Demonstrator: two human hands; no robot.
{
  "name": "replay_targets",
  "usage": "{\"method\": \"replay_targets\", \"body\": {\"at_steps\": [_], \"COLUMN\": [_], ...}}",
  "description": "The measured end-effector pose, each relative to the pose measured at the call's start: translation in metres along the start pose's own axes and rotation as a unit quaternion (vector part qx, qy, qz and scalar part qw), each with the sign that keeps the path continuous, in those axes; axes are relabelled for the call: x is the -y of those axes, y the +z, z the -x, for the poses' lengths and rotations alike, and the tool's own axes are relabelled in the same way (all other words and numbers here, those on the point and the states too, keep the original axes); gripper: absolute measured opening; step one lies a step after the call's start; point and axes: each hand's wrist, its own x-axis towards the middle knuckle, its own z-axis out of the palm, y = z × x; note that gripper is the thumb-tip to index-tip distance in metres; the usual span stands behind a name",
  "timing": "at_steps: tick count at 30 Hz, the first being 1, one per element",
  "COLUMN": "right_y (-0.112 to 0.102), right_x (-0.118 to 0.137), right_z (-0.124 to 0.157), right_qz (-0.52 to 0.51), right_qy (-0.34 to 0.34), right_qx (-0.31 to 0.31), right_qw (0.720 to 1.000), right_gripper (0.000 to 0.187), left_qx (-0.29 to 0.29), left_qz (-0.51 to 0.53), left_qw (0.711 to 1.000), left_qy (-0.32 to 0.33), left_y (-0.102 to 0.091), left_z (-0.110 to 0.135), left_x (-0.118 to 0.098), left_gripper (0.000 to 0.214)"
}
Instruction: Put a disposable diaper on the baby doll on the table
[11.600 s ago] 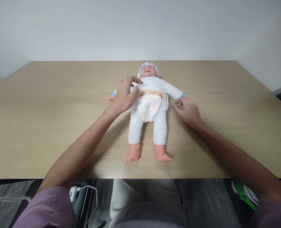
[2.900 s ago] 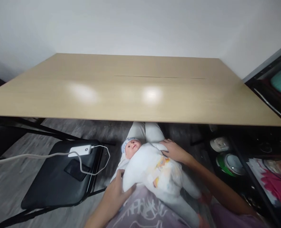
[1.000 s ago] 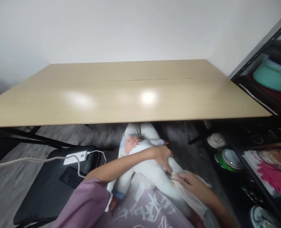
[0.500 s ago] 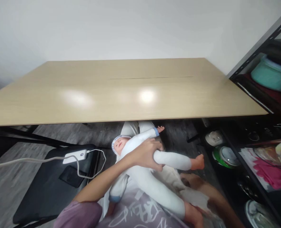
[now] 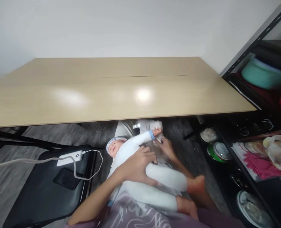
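Note:
A baby doll (image 5: 131, 148) in a white suit and cap lies on its side across my lap, head to the left and bare feet (image 5: 195, 185) to the right. My left hand (image 5: 137, 166) is wrapped round the doll's waist. My right arm passes behind the doll's legs. Just below the doll's raised hand (image 5: 156, 131), my right hand (image 5: 166, 148) has its fingers curled on something pale that I cannot make out.
A light wooden table (image 5: 107, 95) spans the view above my lap. To the left, a black chair (image 5: 47, 186) carries a white power bank (image 5: 69, 157) with a cable. A dark shelf unit (image 5: 254, 104) at the right holds bowls, a teal container and pink cloth.
The doll went from the table to my lap and no longer wears its diaper. In the last half second my right hand rose from under the legs to the doll's raised hand.

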Motion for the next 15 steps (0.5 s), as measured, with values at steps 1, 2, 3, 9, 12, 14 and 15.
{"method": "replay_targets", "body": {"at_steps": [1,2,3,9,12,14,15], "right_y": [0.006,0.01,0.012,0.013,0.015,0.017,0.018], "right_x": [0.002,0.004,0.006,0.001,-0.007,-0.012,-0.014], "right_z": [-0.011,-0.02,-0.025,-0.023,-0.027,-0.037,-0.043], "right_qz": [0.024,0.048,0.071,0.12,0.092,0.062,0.043], "right_qy": [0.009,0.015,0.021,0.029,0.012,0.006,0.004], "right_qx": [-0.011,-0.023,-0.037,-0.085,-0.09,-0.106,-0.115], "right_qw": [1.0,0.998,0.997,0.989,0.992,0.992,0.992], "right_gripper": [0.035,0.033,0.036,0.049,0.046,0.047,0.049], "left_qx": [0.005,0.005,0.004,0.021,0.041,0.05,0.048], "left_qz": [-0.003,-0.003,-0.003,-0.029,-0.053,-0.055,-0.051], "left_qw": [1.0,1.0,1.0,0.999,0.998,0.997,0.998], "left_qy": [0.003,0.004,0.004,0.002,0.002,0.002,0.003], "left_y": [0.003,0.006,0.008,0.02,0.026,0.029,0.03], "left_z": [0.001,0.001,0.002,-0.001,-0.005,-0.008,-0.009], "left_x": [-0.001,-0.002,-0.002,0.01,0.016,0.018,0.018], "left_gripper": [0.048,0.046,0.046,0.055,0.06,0.057,0.056]}}
